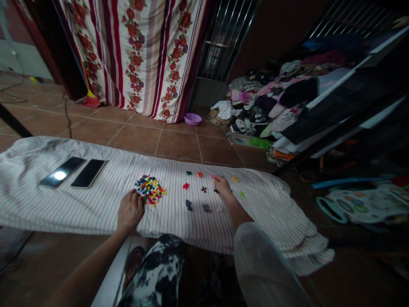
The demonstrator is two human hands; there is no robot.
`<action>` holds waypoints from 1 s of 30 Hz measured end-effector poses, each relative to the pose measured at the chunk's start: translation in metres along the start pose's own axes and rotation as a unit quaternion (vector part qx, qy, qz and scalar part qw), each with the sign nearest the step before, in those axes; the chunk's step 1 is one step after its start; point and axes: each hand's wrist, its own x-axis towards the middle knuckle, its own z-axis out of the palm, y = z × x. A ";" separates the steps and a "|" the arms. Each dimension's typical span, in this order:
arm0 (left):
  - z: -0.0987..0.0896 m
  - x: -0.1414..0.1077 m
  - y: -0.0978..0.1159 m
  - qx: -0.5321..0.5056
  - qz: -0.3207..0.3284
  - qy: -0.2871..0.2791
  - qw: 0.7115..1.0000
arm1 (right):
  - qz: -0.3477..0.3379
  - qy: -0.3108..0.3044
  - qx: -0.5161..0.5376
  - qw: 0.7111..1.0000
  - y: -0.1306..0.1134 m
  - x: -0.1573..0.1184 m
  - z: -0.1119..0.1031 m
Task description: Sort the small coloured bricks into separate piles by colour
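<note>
A heap of small mixed-colour pieces [151, 189], bead-like, lies on the striped cloth [172, 221]. My left hand [131, 209] rests at its left edge, fingers curled together and partly hidden. Farther right, my right hand [223, 186] pinches over a small pink-lilac spot [212, 175]; what its fingertips hold is too small to make out. Around it sit little single-colour groups: green [189, 173], orange [200, 175], red [185, 186], dark brown [203, 189], yellow [235, 179], lime [242, 194], dark blue-grey [188, 205], grey [206, 208] and white [220, 209].
Two phones, one reflecting light [62, 172] and one dark [89, 173], lie on the cloth's left side. Beyond stand a floral curtain [140, 55], a purple basin [192, 119] and a red broom [92, 101]. Piled clothes [271, 96] fill the back right.
</note>
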 end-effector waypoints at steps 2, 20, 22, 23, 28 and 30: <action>-0.001 0.001 0.002 0.012 -0.006 -0.001 1.000 | -0.005 -0.002 0.005 1.000 -0.001 -0.002 -0.002; -0.002 0.002 0.006 -0.025 -0.065 -0.005 0.998 | -0.255 -0.095 0.096 0.958 -0.106 -0.142 0.105; -0.003 0.002 0.006 -0.029 -0.062 -0.004 0.998 | -0.268 -0.109 0.086 0.953 -0.113 -0.160 0.121; -0.003 0.002 0.006 -0.032 -0.060 -0.002 0.998 | -0.273 -0.111 0.077 0.953 -0.115 -0.167 0.126; -0.003 0.002 0.006 -0.040 -0.053 -0.001 0.998 | -0.294 -0.093 0.043 0.950 -0.119 -0.185 0.136; -0.002 0.002 0.005 -0.040 -0.054 -0.004 0.998 | -0.303 -0.086 0.030 0.949 -0.120 -0.188 0.135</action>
